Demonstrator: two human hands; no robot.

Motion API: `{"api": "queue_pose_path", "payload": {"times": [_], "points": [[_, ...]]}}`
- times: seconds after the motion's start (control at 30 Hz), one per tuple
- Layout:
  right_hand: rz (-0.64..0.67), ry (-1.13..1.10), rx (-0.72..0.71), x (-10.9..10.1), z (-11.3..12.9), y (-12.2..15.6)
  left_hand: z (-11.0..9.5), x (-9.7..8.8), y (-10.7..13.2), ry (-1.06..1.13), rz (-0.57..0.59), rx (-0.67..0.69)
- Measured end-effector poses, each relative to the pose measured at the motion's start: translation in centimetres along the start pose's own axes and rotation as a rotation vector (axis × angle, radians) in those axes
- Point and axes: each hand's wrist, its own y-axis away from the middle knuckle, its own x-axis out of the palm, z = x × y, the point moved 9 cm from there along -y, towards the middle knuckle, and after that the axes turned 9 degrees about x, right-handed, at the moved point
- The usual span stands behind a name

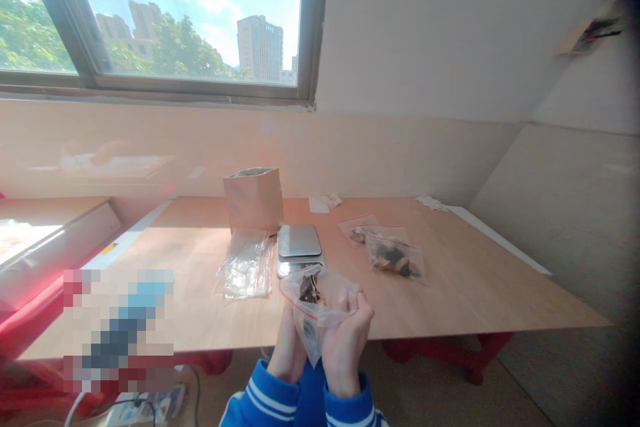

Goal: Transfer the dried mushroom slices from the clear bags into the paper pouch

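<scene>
Above the table's front edge I hold a clear zip-lock bag (315,333) with a red seal line. Dark brown dried pieces (310,289), with some pale thin bits, show inside it. My right hand (351,333) is closed on the bag's right edge. From the left, my left hand (290,337) supports the bag; its fingers are mostly hidden behind the plastic. Just beyond the bag lies a digital scale (299,241) with a bare metal plate. To the scale's left is a stack of flat clear zip-lock bags (245,265).
An open brown paper pouch (254,200) stands at the back. Filled zip-lock bags (397,259) lie right of the scale. Scraps of white paper (325,203) are near the wall. A blurred-out object (125,320) is at the left edge, above a power strip (130,412).
</scene>
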Motion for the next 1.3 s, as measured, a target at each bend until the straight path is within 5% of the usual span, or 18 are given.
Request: {"api": "queue_pose_path", "payload": {"times": [0.1, 0.23, 0.37, 0.5, 0.73, 0.97, 1.3], "points": [[-0.133, -0.074, 0.105, -0.1, -0.9, 0.6, -0.5, 0.5, 0.7, 0.109, 0.014, -0.111], [-0.110, -0.025, 0.094, 0.3, -0.6, 0.9, -3.4, -2.4, -0.2, 0.055, -0.075, 0.022], [0.035, 0.072, 0.036, 0.7, 0.3, 0.6, -5.7, -4.9, -1.7, -0.150, -0.120, 0.101], [0.221, 0.134, 0.030, 2.0, 0.6, 0.6, -8.1, -5.1, -3.5, -0.257, -0.056, 0.184], [0.252, 0.121, 0.038, 1.9, -0.2, -0.1, -11.7, -6.1, -8.0, -0.274, -0.118, 0.217], [0.232, 0.145, 0.002, 3.0, 0.0, -0.2, -11.6, -9.7, -11.1, -0.231, -0.214, 0.201], [0.491, 0.158, -0.153, 10.2, 4.2, 1.8, -11.5, -11.3, -10.9, -0.401, -0.228, 0.281]]}}
